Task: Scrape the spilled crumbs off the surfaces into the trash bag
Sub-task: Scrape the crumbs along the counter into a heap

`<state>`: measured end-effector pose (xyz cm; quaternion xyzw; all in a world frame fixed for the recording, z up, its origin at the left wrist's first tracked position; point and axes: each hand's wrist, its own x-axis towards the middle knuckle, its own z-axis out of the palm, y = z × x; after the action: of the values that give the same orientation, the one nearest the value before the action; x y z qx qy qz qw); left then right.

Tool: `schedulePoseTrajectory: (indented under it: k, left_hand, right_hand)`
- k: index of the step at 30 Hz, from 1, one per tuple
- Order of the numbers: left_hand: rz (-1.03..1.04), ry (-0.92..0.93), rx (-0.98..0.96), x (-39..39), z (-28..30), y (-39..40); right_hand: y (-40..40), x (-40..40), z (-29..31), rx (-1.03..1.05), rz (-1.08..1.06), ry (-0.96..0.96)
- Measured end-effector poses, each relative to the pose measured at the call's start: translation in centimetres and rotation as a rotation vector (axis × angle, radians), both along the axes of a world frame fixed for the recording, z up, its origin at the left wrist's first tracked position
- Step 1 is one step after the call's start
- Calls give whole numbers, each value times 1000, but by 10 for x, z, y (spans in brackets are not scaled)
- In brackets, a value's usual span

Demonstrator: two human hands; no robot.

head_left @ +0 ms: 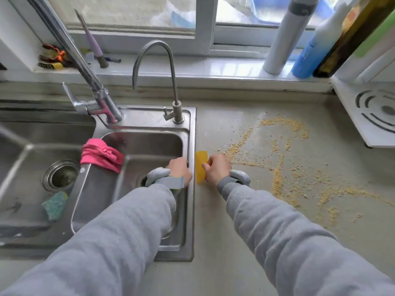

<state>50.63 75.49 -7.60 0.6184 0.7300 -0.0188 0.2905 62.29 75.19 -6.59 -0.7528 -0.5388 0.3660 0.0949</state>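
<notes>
Right hand (pixel 217 169) half-hiding yellow scraper (pixel 201 165)

Head-worn camera, looking forward and steeply down over a kitchen counter.

The one wide-angle view sits above the person's own grey sleeves, which run up from the bottom edge to the left hand (pixel 180 170) and right hand (pixel 217 168) near mid-frame, close below the lens. It faces the window (pixel 205 22) along the top, with the steel sink (pixel 191 189) to the left and the grey countertop (pixel 235 242) to the right. Straight edges bow toward the borders.
</notes>
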Motion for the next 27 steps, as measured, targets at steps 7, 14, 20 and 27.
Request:
schedulePoseTrajectory:
  k: [7,14,20,27]
  left_hand:
    - [-25,-9,20,3,8,17]
    - [-95,106,12,14,19,25]
    - [-79,162,-10,21,27,26]
    - [-47,173,-33,28,32,38]
  right_hand:
    - [18,-1,-5,13,-17,-30]
    - [18,47,-5,2,-117,-97]
    - [17,110,3,-3,-223,-187]
    - [23,160,13,38,-354,-229]
